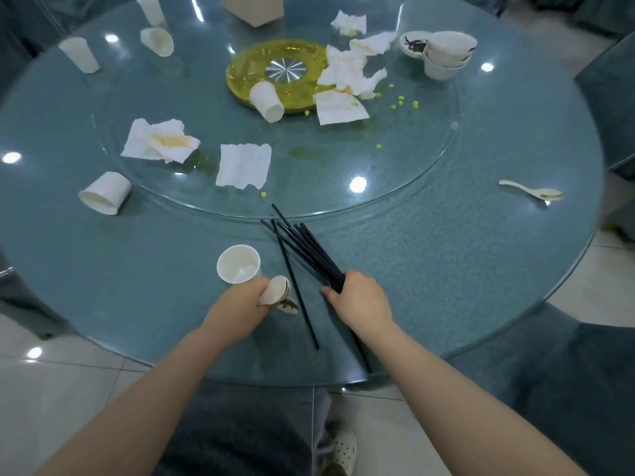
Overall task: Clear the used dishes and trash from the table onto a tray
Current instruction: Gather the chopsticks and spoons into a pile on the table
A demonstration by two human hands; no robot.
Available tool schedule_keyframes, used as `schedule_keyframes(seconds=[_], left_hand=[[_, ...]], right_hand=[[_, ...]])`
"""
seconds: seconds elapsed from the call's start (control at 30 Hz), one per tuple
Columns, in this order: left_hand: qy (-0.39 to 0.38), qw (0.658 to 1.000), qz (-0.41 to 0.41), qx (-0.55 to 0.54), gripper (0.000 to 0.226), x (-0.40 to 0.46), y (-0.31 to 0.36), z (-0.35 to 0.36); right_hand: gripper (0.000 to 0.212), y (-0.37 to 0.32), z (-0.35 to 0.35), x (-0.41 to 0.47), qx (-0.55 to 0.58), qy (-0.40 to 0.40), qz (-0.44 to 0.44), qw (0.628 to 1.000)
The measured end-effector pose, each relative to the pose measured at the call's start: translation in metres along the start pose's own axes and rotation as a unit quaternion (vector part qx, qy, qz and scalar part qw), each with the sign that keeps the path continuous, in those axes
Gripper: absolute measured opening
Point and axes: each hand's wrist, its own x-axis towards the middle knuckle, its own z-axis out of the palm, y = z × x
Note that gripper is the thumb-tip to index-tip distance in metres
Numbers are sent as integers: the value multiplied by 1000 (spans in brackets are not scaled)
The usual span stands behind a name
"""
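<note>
While right hand (360, 298) grips the chopsticks (309, 249) and left hand (249, 297) clutches stacked spoons (276, 290), sweep in the stray chopstick (299, 297) before lifting.

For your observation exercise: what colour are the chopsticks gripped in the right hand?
Black; the chopsticks show clearly in the head view, the only one.

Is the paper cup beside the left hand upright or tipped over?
Upright: the paper cup stands with its open mouth up, by the left hand.
</note>
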Motion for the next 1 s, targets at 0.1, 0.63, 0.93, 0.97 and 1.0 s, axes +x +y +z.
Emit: schedule_keyframes(seconds=[0.1,0.63,0.93,0.97,1.0], left_hand=[[17,997,-47,-67,11,-11,-2,-1],[0,981,-158,-110,34,-73,-13,-8],[42,975,-183,-120,18,-102,8,-4],[57,973,-190,-119,17,-106,11,-3],[71,970,-198,-119,20,-111,15,-2]], right_hand=[[53,-6,0,-3,2,-11,7,1000],[23,-25,10,-10,-67,6,-19,998],[27,1,-12,-9,-89,-28,-6,996],[27,5,-12,-11,-100,-24,-17,995],[27,9,-12,-13,-114,-24,-31,993]])
